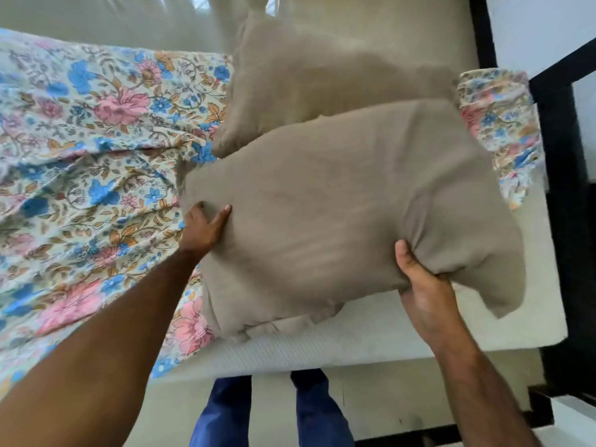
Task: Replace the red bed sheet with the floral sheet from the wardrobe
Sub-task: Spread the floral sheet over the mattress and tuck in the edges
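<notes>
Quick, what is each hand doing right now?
Left hand: grips the near pillow's left edge.
Right hand: grips the same pillow's lower right corner.

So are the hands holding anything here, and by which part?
Yes, both hold the near beige pillow. The left hand grips its left edge; the right hand pinches bunched fabric near its lower right corner.

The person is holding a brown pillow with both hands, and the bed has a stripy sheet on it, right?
Not quite. The head view shows both the left hand and right hand holding the brown pillow, but the sheet is flowery, not stripy.
</notes>
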Action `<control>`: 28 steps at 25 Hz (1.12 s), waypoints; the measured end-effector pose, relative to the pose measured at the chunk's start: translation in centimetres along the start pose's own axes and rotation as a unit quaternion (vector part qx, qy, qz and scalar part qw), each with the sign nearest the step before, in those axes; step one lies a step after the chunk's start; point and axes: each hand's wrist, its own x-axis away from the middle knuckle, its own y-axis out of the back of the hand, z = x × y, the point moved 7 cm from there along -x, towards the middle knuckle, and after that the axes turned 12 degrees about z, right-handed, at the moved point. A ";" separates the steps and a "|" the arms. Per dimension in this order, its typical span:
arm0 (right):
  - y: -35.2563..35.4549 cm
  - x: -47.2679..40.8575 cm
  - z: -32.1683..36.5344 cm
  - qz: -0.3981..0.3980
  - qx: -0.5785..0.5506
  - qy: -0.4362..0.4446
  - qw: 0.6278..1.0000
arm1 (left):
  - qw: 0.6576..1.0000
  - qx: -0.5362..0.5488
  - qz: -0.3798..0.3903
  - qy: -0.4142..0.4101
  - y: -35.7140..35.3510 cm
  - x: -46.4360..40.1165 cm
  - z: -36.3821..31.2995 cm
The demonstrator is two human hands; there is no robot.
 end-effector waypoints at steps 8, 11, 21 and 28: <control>0.5 4.4 -3.1 -0.115 0.051 -0.175 0.976 | 0.978 0.190 0.043 0.068 -4.5 5.3 4.1; 4.0 6.4 -6.6 -0.124 0.113 -0.269 0.948 | 0.987 -0.152 -0.006 0.051 -5.0 5.9 2.4; 9.7 4.6 -3.5 -0.065 0.323 -0.128 0.935 | 0.843 -0.454 0.121 -0.261 -17.4 5.6 -17.0; 7.9 10.1 0.0 -0.016 0.353 -0.033 0.935 | 0.849 -0.428 0.193 -0.241 -25.6 5.2 -24.7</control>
